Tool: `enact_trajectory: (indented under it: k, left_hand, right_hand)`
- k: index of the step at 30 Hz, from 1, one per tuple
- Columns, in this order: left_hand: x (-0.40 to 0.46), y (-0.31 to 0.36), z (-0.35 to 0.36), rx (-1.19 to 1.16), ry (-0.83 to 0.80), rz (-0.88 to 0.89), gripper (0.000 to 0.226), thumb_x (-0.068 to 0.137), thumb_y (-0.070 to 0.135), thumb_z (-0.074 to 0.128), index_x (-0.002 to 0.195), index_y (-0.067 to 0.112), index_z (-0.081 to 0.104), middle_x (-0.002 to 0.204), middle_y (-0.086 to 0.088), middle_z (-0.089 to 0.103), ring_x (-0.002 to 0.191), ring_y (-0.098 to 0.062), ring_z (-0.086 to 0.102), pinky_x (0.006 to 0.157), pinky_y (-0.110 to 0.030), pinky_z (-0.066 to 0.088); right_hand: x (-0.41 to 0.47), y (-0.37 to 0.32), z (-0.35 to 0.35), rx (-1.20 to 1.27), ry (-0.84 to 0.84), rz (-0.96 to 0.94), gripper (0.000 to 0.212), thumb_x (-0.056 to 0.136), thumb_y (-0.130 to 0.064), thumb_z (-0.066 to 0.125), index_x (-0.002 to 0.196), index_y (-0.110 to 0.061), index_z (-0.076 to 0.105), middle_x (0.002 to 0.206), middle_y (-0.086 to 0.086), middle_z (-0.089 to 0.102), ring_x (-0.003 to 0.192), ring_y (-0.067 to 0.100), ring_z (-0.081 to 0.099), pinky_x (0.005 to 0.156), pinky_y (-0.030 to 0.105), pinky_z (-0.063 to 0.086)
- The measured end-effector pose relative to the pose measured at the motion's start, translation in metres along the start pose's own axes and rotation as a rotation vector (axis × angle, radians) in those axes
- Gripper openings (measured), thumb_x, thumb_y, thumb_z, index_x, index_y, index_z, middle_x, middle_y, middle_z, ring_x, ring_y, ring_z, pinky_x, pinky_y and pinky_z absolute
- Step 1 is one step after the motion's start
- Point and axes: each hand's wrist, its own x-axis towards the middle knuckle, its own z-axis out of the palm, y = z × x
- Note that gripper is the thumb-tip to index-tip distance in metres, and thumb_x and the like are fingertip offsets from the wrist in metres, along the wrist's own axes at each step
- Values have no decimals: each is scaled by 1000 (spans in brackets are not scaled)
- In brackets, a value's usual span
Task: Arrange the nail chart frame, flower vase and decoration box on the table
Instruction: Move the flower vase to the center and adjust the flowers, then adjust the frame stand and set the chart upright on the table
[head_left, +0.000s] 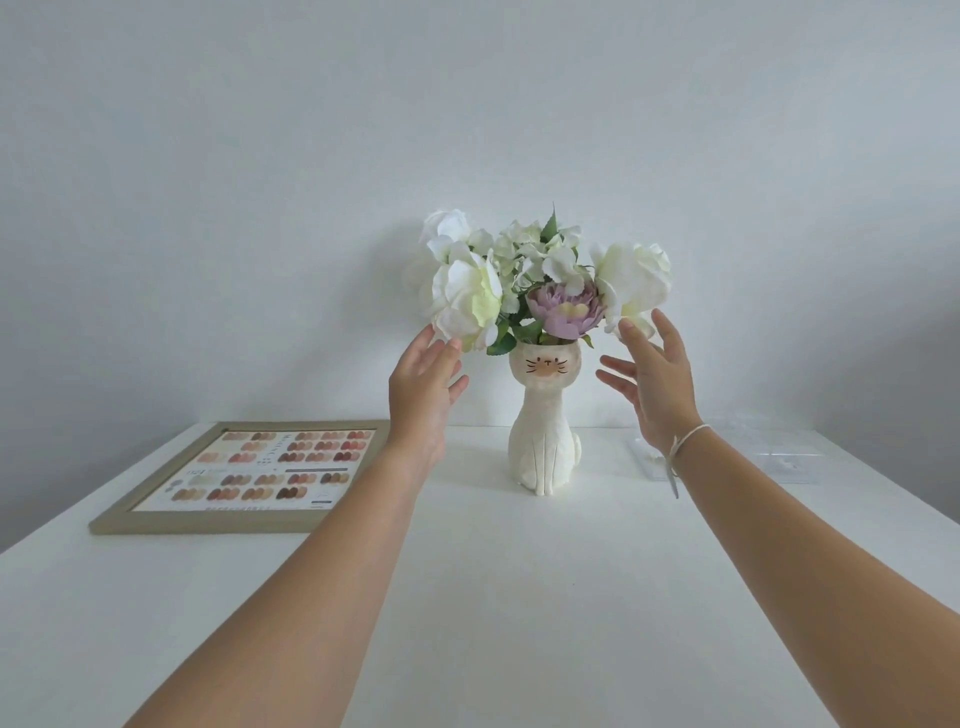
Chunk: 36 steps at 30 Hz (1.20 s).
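A cream cat-shaped flower vase (543, 441) stands upright at the middle back of the white table (493, 597), filled with white and lilac flowers (540, 280). My left hand (423, 384) is raised on the vase's left, fingers apart, its fingertips at the lowest white bloom. On the vase's right my right hand (652, 379) is spread just under another white bloom. Neither hand grips anything. The nail chart frame (244, 478) lies flat at the back left. A clear decoration box (753, 454) lies flat at the back right, partly behind my right wrist.
A plain white wall (467, 130) rises directly behind the table's back edge. A thin white string bracelet (680, 447) hangs from my right wrist.
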Motion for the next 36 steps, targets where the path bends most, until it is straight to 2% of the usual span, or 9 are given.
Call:
enact_trajectory:
  k: [5,11,14,21,26,29,31,34,36]
  left_hand:
    - [-6,0,-9,13,8,-11,52,91,20,58,139,14,40,127,-3,52,111,-23,55,87,-29,49]
    - [-22,7,-44,41,56,-24,49,90,20,59,136,15,44,134,-11,52,107,-21,58,83,-26,50]
    - [-35,12,-71,85,89,-21,46,89,20,59,134,16,47,136,-13,50,116,-24,56,84,-26,50]
    - [-59,22,-156,289,161,-11,44,90,19,58,133,18,49,132,-8,54,116,-16,55,94,-32,48]
    - [-70,27,-217,473,217,4,41,91,23,57,131,21,51,128,1,54,119,-12,51,105,-35,40]
    - [-74,24,-254,623,270,22,41,91,25,56,132,20,51,136,3,52,117,-7,48,97,-24,36]
    - [-74,21,-275,692,303,29,40,92,25,54,132,24,51,138,4,51,122,-11,47,95,-23,34]
    - [-65,22,-293,791,338,90,38,92,24,54,130,25,53,137,1,52,126,-14,46,97,-25,35]
    - [-55,23,-300,853,339,135,37,92,22,54,129,24,54,137,1,52,126,-14,45,98,-24,33]
  right_hand:
    - [-15,6,-6,-12,25,18,67,85,-33,61,141,-25,26,123,5,50,97,26,63,74,32,55]
    - [-55,22,-3,4,37,88,58,85,-33,61,136,-23,34,122,7,52,96,25,63,70,29,54]
    - [-82,37,9,3,22,133,53,86,-31,61,133,-21,39,118,7,54,93,26,64,71,30,54]
    - [-141,83,61,-39,-97,225,47,85,-29,61,129,-22,44,108,0,56,93,25,62,71,30,53]
    - [-165,109,102,-128,-160,221,46,85,-32,62,127,-25,46,112,2,58,95,21,63,73,28,53]
    - [-168,119,124,-179,-198,197,43,84,-33,62,124,-29,47,117,2,58,98,19,62,80,31,53]
    - [-169,125,138,-246,-218,172,43,84,-36,62,124,-31,48,118,-1,58,97,14,60,85,33,52]
    - [-167,132,155,-328,-232,137,45,83,-38,62,125,-31,48,117,-6,56,100,10,57,74,16,45]
    - [-162,138,163,-369,-237,123,48,83,-38,63,128,-30,47,116,-7,54,103,12,54,69,12,40]
